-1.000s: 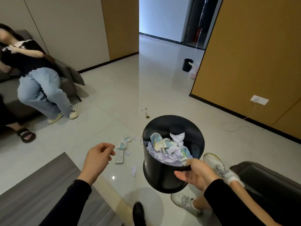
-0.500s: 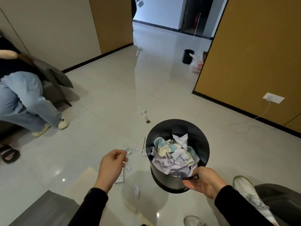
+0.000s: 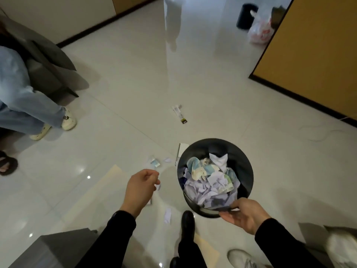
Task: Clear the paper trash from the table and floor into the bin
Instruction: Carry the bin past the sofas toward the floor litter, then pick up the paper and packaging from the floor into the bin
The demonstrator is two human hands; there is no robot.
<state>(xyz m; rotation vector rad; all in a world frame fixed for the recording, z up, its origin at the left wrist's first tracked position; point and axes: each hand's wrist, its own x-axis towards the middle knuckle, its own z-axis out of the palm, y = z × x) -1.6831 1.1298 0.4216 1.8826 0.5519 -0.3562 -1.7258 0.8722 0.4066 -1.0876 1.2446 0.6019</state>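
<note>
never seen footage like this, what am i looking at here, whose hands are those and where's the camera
No machine here: the single picture comes from a camera worn on a person's head, looking down at their own hands. The right hand grips the rim of a black bin holding crumpled paper. The left hand hovers over the floor with fingers curled; whether it pinches anything I cannot tell. Paper scraps lie on the tiles near it, and a printed strip lies farther off.

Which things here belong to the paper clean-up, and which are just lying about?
Job: black bin held by right hand; crumpled paper inside; paper strip and scraps on floor.
Lying about: far bin, plastic bag, sofa, cable.
</note>
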